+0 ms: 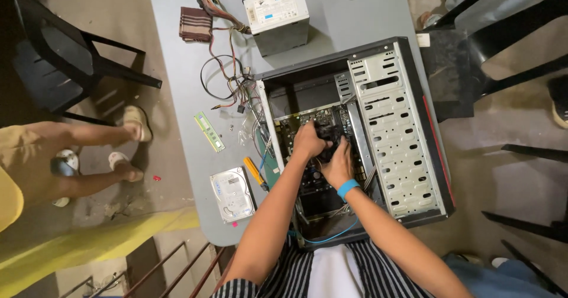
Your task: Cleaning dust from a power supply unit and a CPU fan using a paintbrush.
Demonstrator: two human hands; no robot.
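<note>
Nearest to the camera are the person's two forearms, which reach forward from a striped garment into an open computer case [414,126] that lies on its side on a grey table [177,55]. The left hand [309,141] and the right hand [338,165], which wears a blue wristband [348,188], both close around a black processor cooler [327,137] that sits on the motherboard [296,126] inside the case. The fingers of both hands curl over the cooler from its two sides. Left of the case, on the table, lie a hard drive [232,194], a yellow-handled screwdriver [255,172] and a green memory stick [209,131]. A power supply unit [277,15] stands farther away with its bundle of cables [228,67], beside a folded striped cloth [195,24].
</note>
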